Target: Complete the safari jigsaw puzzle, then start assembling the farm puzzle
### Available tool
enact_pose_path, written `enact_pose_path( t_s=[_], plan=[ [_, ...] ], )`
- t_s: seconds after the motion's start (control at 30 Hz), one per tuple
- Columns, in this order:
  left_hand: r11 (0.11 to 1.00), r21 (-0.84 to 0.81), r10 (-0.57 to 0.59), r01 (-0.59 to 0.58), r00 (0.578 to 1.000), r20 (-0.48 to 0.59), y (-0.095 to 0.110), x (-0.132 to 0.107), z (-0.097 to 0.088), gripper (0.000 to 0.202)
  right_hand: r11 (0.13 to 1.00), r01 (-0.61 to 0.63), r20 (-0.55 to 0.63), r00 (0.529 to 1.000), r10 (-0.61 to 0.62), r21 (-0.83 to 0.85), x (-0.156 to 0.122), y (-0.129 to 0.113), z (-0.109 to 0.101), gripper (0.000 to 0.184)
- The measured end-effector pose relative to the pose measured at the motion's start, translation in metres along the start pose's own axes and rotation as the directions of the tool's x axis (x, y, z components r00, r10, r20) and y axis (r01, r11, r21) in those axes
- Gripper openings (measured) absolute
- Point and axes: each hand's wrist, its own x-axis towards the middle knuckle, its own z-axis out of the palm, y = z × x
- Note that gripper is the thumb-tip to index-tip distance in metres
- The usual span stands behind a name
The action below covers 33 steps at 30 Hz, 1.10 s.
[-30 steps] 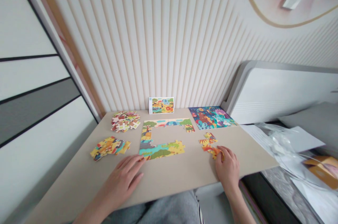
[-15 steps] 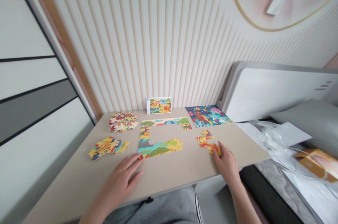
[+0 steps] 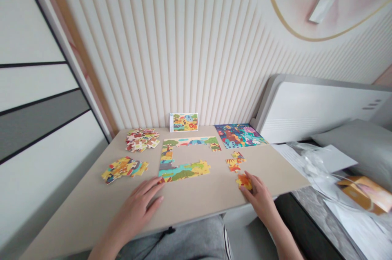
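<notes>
My left hand [image 3: 139, 202] rests on the table with its fingers stretched out, fingertips touching the lower left corner of a partly joined jigsaw puzzle [image 3: 183, 175]. That puzzle forms a left, top and bottom border around a bare middle. At the right, my right hand [image 3: 259, 196] has its thumb and fingers around an orange and yellow puzzle piece [image 3: 244, 181], which lies on the table; whether it is one piece or several joined, I cannot tell. Just beyond it lies a small cluster of joined puzzle pieces [image 3: 235, 160] with orange stripes.
Loose yellow pieces [image 3: 124, 168] and a second heap of pieces [image 3: 142, 139] lie on the left. A picture card [image 3: 184, 122] leans against the wall. A dark blue finished puzzle [image 3: 240, 135] lies at the back right. Beyond the table's right edge are papers and an orange box [image 3: 366, 194].
My right hand has drawn the orange and yellow puzzle piece toward me and slightly left, parting it from the striped cluster. The left hand stays at the puzzle's corner.
</notes>
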Motion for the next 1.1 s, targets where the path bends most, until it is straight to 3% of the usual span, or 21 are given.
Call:
enact_pose_path(
  t_s=[0.17,0.6,0.77,0.87,0.97,1.1],
  plan=[
    [1.000,0.006,-0.003,0.003,1.000,0.011,0.002,0.000,-0.001,0.042,0.986,-0.011,-0.036,0.999,0.005,-0.169,0.004,-0.017,0.008,0.055],
    [1.000,-0.022,-0.017,0.018,1.000,0.014,0.002,-0.001,-0.001,0.042,0.971,0.161,0.033,0.987,-0.157,-0.178,0.004,-0.045,0.017,0.048],
    [1.000,-0.024,-0.008,0.008,1.000,0.013,0.000,-0.002,0.001,0.042,0.961,0.215,0.013,0.976,-0.216,-0.174,0.021,-0.062,0.018,0.041],
    [1.000,-0.016,0.004,-0.004,1.000,0.012,0.000,-0.002,0.000,0.042,0.961,0.204,0.013,0.979,-0.206,-0.185,0.042,-0.059,0.017,0.035],
    [1.000,-0.009,-0.003,0.003,1.000,0.021,0.001,-0.001,-0.002,0.042,0.961,0.223,0.103,0.973,-0.208,-0.166,0.059,-0.049,0.016,0.032],
    [1.000,-0.010,-0.007,0.007,1.000,0.009,0.002,0.000,-0.003,0.042,0.963,0.261,0.172,0.954,-0.246,-0.066,0.065,-0.036,0.013,0.033]
  ],
)
